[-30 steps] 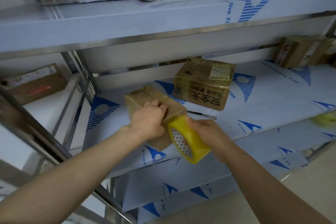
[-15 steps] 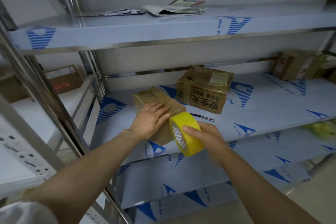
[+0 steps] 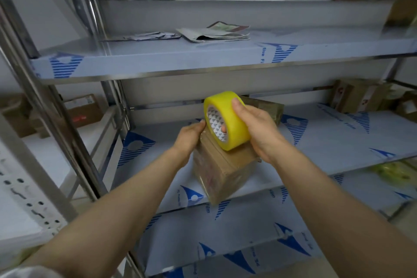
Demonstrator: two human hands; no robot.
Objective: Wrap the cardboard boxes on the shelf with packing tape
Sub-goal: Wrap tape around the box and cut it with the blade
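Note:
A small brown cardboard box stands at the front edge of the middle shelf, partly covered in clear tape. My right hand grips a yellow roll of packing tape just above the box's top, thumb over the roll and a finger through its core. My left hand holds the box's upper left side, its fingers curled against the top edge. A second, larger box sits behind, mostly hidden by the roll and my right hand.
Folded newspapers lie on the upper shelf. More cardboard boxes stand at the far right of the middle shelf, and others sit on a neighbouring rack to the left. Steel uprights stand left of my arms.
My right hand has lifted the tape roll up over the top of the small box. My left hand slid from the box's top to its upper left side. The view tilted upward.

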